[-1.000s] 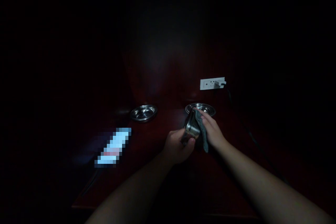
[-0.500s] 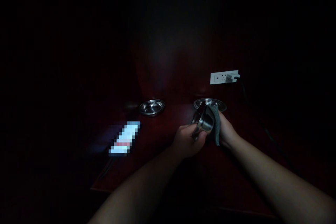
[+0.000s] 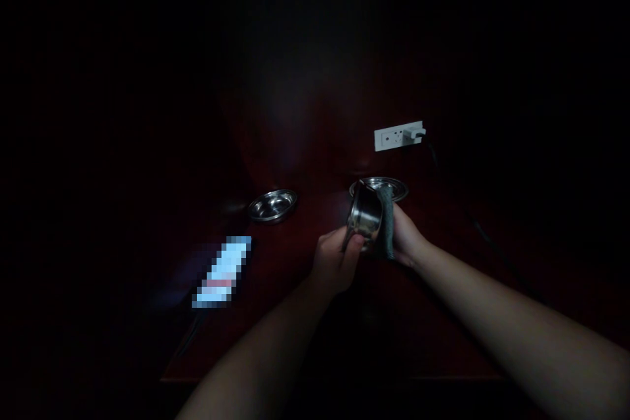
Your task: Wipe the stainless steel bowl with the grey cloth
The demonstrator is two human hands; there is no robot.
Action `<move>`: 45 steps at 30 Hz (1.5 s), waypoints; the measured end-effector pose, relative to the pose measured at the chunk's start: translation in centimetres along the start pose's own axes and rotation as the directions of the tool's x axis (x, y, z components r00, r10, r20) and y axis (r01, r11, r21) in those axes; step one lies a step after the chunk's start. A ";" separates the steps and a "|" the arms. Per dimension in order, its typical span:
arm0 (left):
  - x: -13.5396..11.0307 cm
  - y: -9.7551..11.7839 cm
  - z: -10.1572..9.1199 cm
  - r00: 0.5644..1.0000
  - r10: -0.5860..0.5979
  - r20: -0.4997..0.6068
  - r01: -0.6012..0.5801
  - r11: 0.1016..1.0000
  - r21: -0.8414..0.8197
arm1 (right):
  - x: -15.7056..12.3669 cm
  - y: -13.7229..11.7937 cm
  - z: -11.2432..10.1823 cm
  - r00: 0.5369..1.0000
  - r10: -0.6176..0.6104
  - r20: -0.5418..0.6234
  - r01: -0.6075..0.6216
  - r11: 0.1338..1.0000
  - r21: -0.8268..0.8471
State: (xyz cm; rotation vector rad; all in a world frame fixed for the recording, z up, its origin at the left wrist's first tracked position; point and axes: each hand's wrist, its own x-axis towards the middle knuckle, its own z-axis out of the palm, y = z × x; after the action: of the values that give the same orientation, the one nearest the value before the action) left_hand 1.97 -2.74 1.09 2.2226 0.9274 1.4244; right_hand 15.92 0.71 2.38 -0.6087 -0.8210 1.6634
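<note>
The scene is very dark. A small steel bowl (image 3: 365, 215) is held on its side above a dark red table (image 3: 305, 164). My left hand (image 3: 331, 262) grips its lower rim from the left. My right hand (image 3: 406, 236) presses a grey cloth (image 3: 386, 223) against the bowl from the right, fingers wrapped round the cloth. Just behind the bowl a steel dish (image 3: 394, 186) sits on the table, partly hidden. A second steel dish (image 3: 273, 205) lies to the left.
A lit phone screen (image 3: 222, 272) lies on the table at the left, with a cable running toward the near edge. A white power strip (image 3: 398, 136) with a plug and dark cord sits behind the dishes. Everything beyond is black.
The view shifted, so everything sits a little further left. The bowl has turned in my hands and the cloth has slid along its side.
</note>
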 end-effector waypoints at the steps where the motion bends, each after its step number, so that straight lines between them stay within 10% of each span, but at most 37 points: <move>1: 0.0 0.0 0.0 1.000 -0.010 0.006 0.011 1.000 -0.013 | 0.0 0.0 0.1 1.000 -0.027 -0.013 0.027 1.000 0.004; 9: 0.3 0.1 -0.1 0.999 -0.033 0.030 0.035 0.996 -0.079 | 1.1 0.6 -1.4 0.894 -0.390 -0.219 0.332 0.906 -0.261; 15: 0.5 0.0 -0.1 0.997 -0.079 0.020 0.079 0.997 0.005 | 0.1 0.3 -2.0 0.702 -0.625 0.341 0.643 0.351 -0.681; 18: 0.6 0.1 0.0 0.994 -0.106 0.006 0.105 0.993 0.050 | -0.3 0.1 -1.8 0.693 -0.603 0.396 0.625 0.226 -0.747; 21: 0.7 0.3 0.0 0.992 -0.125 -0.009 0.126 0.989 0.076 | -0.1 0.2 -1.9 0.749 -0.569 0.339 0.575 0.306 -0.759; 30: 0.5 1.3 -0.4 0.997 -0.075 0.012 0.074 0.997 0.032 | 1.3 0.2 -1.9 0.952 -0.270 -0.142 0.226 0.937 -0.268; 45: 0.7 1.8 -0.1 0.927 0.072 0.368 -0.011 0.986 -0.165 | 1.1 0.3 -1.5 0.973 -0.144 -0.179 0.140 0.990 -0.033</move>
State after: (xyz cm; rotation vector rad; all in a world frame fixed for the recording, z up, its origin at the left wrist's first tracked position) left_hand 2.70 -3.52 2.67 2.2885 0.6170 0.9971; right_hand 16.63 2.09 1.24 -0.6891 -0.7324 1.4484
